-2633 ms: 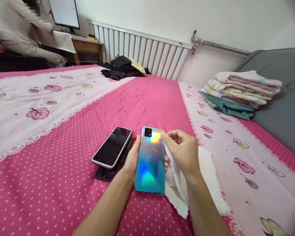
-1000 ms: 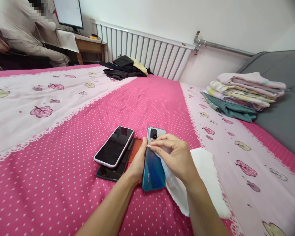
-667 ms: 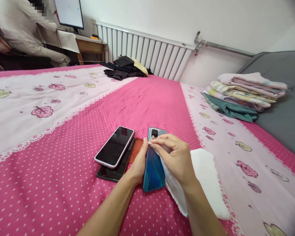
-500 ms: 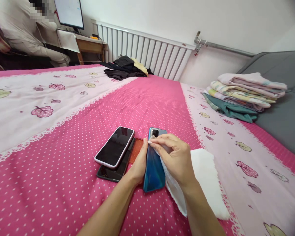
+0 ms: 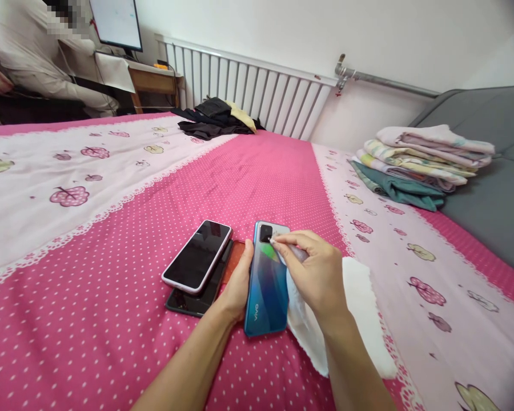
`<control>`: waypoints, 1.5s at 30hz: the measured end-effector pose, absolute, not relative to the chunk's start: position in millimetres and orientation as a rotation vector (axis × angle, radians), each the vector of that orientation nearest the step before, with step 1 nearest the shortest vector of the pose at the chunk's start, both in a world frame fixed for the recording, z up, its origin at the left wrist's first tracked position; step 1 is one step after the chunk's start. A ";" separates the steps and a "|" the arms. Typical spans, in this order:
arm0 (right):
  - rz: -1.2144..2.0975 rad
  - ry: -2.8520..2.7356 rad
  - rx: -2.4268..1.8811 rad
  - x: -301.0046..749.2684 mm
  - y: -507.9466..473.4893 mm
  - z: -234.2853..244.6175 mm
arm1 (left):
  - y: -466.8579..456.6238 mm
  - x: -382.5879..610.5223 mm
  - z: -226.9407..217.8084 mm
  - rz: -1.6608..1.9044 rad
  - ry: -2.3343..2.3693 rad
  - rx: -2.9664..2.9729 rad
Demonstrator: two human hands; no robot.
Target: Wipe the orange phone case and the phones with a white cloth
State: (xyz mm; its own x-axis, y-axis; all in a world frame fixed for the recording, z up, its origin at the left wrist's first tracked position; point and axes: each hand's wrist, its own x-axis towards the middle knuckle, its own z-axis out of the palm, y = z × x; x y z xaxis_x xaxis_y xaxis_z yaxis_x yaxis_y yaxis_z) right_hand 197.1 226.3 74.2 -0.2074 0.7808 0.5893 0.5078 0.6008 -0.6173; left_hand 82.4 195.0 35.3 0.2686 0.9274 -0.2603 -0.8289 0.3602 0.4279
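My left hand (image 5: 236, 285) grips the left edge of a blue smartphone (image 5: 265, 302), its back with the camera block turned up. Thumb and fingers of my right hand (image 5: 319, 271) pinch a bit of a white cloth (image 5: 362, 319) against the phone's back, just beside the camera block. The rest of the cloth hangs down and lies under my right wrist. Left of my hands, a phone with a pale rim (image 5: 198, 257) rests on top of a dark phone (image 5: 186, 302). Partly behind my left thumb shows an orange-brown flat thing (image 5: 232, 261).
A pink dotted bedspread (image 5: 278, 171) lies under everything. Folded cloths (image 5: 428, 154) are stacked at the right by a grey headboard (image 5: 497, 200). Dark clothes (image 5: 214, 117) lie at the far edge before a radiator (image 5: 248, 85). A person (image 5: 29, 63) sits at a desk, upper left.
The blue phone has turned so its back faces up more, showing its lettering. My right hand's pinched cloth has moved from the phone's left edge to the right of the camera block.
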 end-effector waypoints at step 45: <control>0.708 -2.203 -0.750 181.4 209.8 72.1 | 200.4 74.2 25.4 1.407 0.569 0.182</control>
